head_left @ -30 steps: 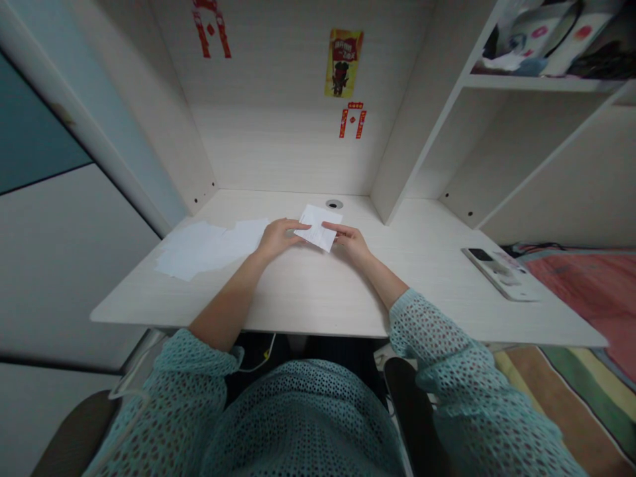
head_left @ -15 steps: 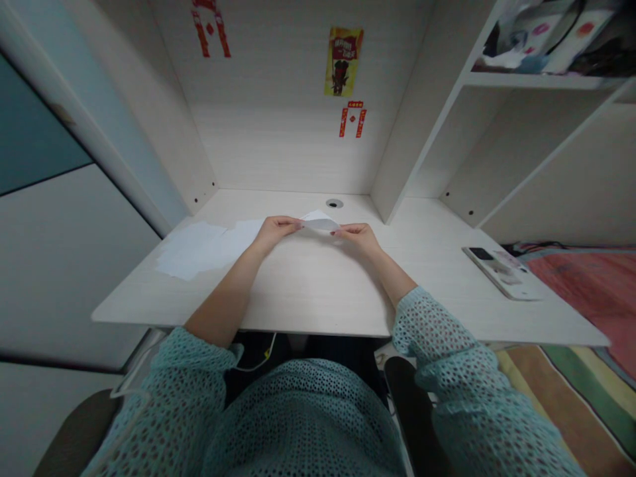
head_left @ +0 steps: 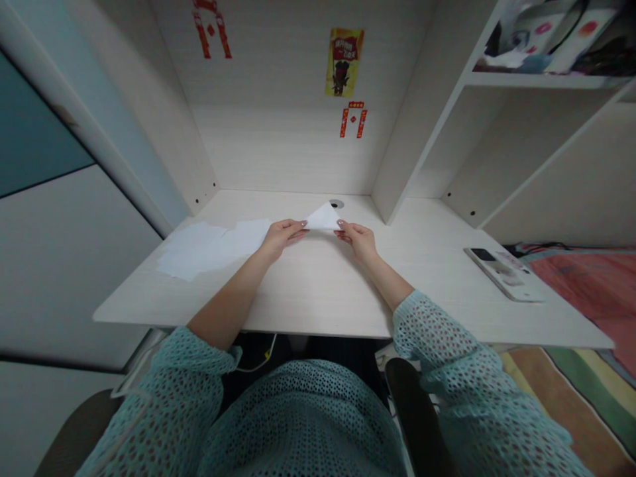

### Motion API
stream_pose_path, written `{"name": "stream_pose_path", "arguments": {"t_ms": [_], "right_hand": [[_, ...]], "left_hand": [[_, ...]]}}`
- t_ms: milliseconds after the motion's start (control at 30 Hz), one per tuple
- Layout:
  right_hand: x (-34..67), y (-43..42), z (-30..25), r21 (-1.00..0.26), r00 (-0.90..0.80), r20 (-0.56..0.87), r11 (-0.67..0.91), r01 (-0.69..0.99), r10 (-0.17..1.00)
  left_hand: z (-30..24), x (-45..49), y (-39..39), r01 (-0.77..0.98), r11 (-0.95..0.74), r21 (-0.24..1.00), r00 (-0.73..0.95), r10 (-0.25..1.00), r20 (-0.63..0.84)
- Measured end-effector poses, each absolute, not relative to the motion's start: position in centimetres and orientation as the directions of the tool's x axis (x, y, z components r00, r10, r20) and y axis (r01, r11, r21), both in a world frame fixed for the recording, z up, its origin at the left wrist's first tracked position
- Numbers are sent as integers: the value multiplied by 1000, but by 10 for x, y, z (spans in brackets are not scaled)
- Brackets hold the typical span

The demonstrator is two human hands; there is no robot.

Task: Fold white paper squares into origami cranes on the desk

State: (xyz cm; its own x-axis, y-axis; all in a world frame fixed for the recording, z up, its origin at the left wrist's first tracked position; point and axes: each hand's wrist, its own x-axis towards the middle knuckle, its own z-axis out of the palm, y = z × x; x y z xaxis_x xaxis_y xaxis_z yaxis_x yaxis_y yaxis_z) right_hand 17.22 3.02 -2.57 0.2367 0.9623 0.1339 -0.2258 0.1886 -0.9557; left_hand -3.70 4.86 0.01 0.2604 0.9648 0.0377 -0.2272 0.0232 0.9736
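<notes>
A small folded sheet of white paper (head_left: 322,217) is held up over the desk, its pointed top toward the back panel. My left hand (head_left: 284,237) pinches its left corner between thumb and fingers. At the opposite corner, my right hand (head_left: 358,240) has the same kind of pinch. The lower edge of the paper runs nearly straight from one hand to the other. Several loose white sheets (head_left: 199,248) lie overlapping on the desk, to the left of my left hand.
The white desk (head_left: 318,291) has a round cable hole (head_left: 337,204) near its back panel. A white phone (head_left: 503,273) lies at the right. An upright divider (head_left: 407,119) rises behind on the right. A chair armrest (head_left: 417,417) sits below the front edge.
The paper has tilted so that its pointed, triangular face now shows, where before a curved edge was seen. Both thumbs have come up onto its front corners.
</notes>
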Motion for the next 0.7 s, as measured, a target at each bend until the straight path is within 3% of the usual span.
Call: {"name": "stream_pose_path", "arguments": {"t_ms": [233, 367, 500, 700], "right_hand": [[169, 26, -25, -960, 270, 232, 264, -90, 934], [165, 24, -27, -941, 208, 338, 335, 49, 918], [161, 21, -30, -911, 145, 404, 382, 156, 903], [153, 15, -30, -875, 31, 469, 460, 152, 882]], "left_hand": [[1, -43, 48, -173, 28, 985, 324, 946, 30], [0, -40, 48, -49, -69, 996, 331, 940, 81], [-6, -32, 46, -32, -128, 991, 295, 946, 132], [-11, -25, 44, -19, -231, 973, 196, 953, 230]]}}
